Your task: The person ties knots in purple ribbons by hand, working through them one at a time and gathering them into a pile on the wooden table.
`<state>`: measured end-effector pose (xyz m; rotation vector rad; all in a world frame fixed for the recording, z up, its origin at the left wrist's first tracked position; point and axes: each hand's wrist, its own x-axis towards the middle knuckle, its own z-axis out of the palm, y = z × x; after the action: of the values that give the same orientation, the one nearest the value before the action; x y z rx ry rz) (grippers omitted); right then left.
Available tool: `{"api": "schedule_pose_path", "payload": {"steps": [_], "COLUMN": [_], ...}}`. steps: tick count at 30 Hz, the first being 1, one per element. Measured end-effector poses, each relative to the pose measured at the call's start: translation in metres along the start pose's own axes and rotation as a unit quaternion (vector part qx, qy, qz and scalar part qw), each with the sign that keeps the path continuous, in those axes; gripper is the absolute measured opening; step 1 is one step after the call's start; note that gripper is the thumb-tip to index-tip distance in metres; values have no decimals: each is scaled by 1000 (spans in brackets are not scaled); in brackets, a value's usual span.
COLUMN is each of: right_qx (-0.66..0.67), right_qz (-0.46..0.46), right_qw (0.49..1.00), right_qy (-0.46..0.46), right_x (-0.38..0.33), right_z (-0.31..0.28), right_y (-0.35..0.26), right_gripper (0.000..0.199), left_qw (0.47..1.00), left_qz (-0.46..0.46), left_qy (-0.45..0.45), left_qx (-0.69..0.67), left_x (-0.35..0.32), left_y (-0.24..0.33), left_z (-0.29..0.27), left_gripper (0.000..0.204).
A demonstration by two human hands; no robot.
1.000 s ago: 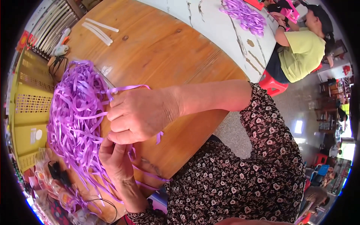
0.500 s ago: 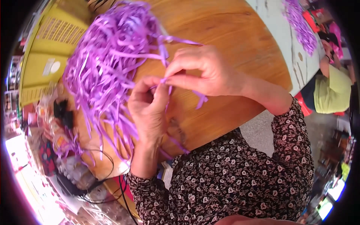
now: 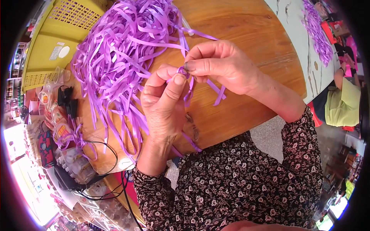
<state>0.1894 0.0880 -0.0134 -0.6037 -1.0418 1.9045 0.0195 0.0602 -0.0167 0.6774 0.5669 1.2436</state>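
Observation:
A purple ribbon (image 3: 186,92) is pinched between both hands over the wooden table, with a small loop or knot where the fingertips meet. My left hand (image 3: 163,102) holds it between thumb and forefinger. Beside it, my right hand (image 3: 227,65) is closed on the same ribbon with thumb and forefinger. Loose ribbon ends hang below the fingers and to the right. A large heap of purple ribbons (image 3: 119,54) lies to the left and behind my hands, and some strands run from it toward my fingers.
A yellow plastic basket (image 3: 42,46) stands at the far left. Black clips (image 3: 68,102), clear packets and dark cables (image 3: 111,154) lie by the wooden table's (image 3: 246,34) left edge. More purple ribbons (image 3: 318,34) lie on a white table at right, where another person in yellow (image 3: 343,102) sits.
Both hands have shifted slightly right with the ribbon. My left thumb now lies flatter against the loop, and the right fingers have curled in closer to it.

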Motion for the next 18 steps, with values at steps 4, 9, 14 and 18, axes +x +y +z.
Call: {"api": "schedule_pose_path", "payload": {"steps": [4, 9, 14, 18], "right_qx": [-238, -461, -459, -430], "right_qz": [-138, -320, -329, -308], "right_qw": [960, 824, 825, 849], "right_qy": [44, 84, 19, 21], "right_x": [2, 1, -2, -1], "right_z": [6, 7, 3, 0], "right_y": [1, -7, -10, -10], "right_gripper": [10, 17, 14, 13], "left_qw": [999, 999, 998, 995], "left_qz": [0, 16, 27, 39], "left_qy": [30, -5, 12, -8], "left_qx": [33, 39, 58, 89], "left_x": [1, 2, 1, 2], "left_y": [-1, 0, -3, -4], "left_z": [-1, -6, -2, -3], "left_gripper": [8, 10, 10, 10]}}
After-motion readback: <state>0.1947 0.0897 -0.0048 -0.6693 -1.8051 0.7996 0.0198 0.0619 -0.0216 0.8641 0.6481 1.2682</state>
